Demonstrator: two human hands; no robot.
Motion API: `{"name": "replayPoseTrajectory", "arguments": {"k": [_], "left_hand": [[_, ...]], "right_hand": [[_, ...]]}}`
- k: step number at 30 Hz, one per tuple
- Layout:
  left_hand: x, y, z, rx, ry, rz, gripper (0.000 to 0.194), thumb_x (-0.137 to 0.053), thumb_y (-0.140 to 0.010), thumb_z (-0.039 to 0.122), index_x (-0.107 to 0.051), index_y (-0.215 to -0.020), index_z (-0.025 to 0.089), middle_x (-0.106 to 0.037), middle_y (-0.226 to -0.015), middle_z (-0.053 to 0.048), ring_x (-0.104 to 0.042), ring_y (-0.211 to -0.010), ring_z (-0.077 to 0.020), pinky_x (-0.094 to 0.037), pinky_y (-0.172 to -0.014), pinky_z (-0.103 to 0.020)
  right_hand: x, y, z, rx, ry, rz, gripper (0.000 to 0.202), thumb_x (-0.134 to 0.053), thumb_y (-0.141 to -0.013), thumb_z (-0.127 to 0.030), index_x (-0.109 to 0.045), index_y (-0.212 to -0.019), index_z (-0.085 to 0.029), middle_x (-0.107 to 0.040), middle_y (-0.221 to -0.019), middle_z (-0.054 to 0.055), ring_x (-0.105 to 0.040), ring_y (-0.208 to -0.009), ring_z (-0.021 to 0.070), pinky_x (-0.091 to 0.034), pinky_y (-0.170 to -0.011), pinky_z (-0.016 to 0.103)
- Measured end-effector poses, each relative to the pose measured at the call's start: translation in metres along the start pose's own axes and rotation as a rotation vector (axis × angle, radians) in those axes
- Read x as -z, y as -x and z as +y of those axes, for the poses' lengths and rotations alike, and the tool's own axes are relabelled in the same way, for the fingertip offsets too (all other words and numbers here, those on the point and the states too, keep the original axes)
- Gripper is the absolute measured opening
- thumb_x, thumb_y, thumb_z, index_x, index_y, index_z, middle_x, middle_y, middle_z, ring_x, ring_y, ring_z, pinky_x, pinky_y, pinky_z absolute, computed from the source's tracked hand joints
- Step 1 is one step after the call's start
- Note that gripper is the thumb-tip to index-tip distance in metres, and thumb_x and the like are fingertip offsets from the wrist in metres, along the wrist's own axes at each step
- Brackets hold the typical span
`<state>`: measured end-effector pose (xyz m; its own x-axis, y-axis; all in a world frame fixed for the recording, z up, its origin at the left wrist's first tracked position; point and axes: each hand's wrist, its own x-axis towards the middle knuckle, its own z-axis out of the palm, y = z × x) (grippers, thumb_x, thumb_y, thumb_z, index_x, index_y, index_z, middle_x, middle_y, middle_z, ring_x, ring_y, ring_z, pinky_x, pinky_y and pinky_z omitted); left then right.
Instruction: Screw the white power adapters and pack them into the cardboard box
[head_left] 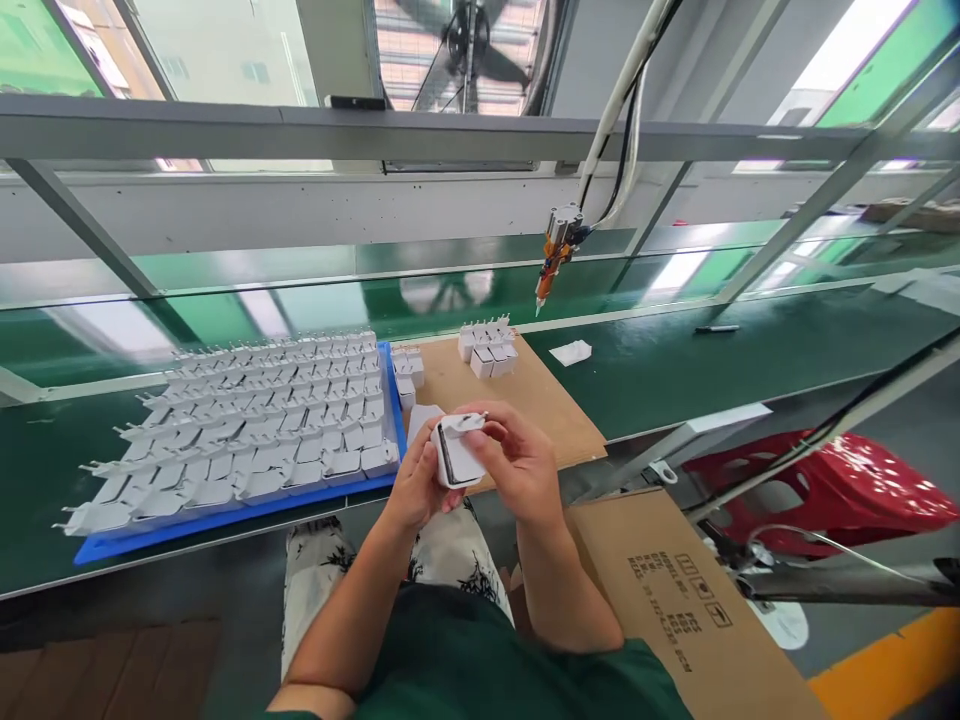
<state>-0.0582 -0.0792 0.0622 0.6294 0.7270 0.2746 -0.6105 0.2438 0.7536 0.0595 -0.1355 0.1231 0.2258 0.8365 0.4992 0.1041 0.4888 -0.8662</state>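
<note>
Between my two hands is a small white plug-like adapter housing [462, 452], with a dark slit along its left side and a small piece on top. The fingers of my left hand [420, 480] are closed around its left and lower side. My right hand [521, 460] grips its right side, thumb pressed on the white face. To the left, many similar white housings [262, 460] stand in rows on a blue tray [232, 525]. A smaller group of white housings [491, 350] sits on a brown cardboard sheet [555, 400], and a few more white housings [407, 370] stand beside the tray.
An orange dispensing tool [556, 250] hangs on hoses above the green bench [675, 340]. A white paper scrap [571, 353] and a pen [717, 329] lie on the bench. A cardboard box [682, 600] and a red plastic stool [825, 485] are at the lower right.
</note>
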Motion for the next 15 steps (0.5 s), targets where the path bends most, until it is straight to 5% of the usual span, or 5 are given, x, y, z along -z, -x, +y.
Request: {"name": "replayPoseTrajectory", "arguments": {"k": [9,15], "left_hand": [[-0.011,0.027,0.009,0.065,-0.077,0.149,0.072,-0.064,-0.079,0.071,-0.051,-0.127,0.019,-0.056,-0.051,0.005,-0.042,-0.028,-0.0070,-0.026,-0.025,-0.013],[-0.010,0.035,0.004,0.070,-0.064,0.159,0.063,-0.060,-0.083,0.070,-0.054,-0.119,0.018,-0.058,-0.052,0.004,-0.040,-0.027,-0.0056,-0.023,-0.024,-0.012]], "right_hand": [[-0.009,0.009,0.003,0.020,-0.053,-0.021,0.019,-0.066,-0.088,-0.039,-0.070,-0.097,-0.022,-0.069,-0.093,0.002,-0.062,-0.078,0.0134,-0.053,-0.071,0.027],[-0.009,0.016,0.005,0.062,-0.102,-0.047,0.013,-0.065,-0.090,-0.031,-0.070,-0.100,-0.025,-0.068,-0.097,0.001,-0.059,-0.078,0.0113,-0.050,-0.069,0.025]]}}
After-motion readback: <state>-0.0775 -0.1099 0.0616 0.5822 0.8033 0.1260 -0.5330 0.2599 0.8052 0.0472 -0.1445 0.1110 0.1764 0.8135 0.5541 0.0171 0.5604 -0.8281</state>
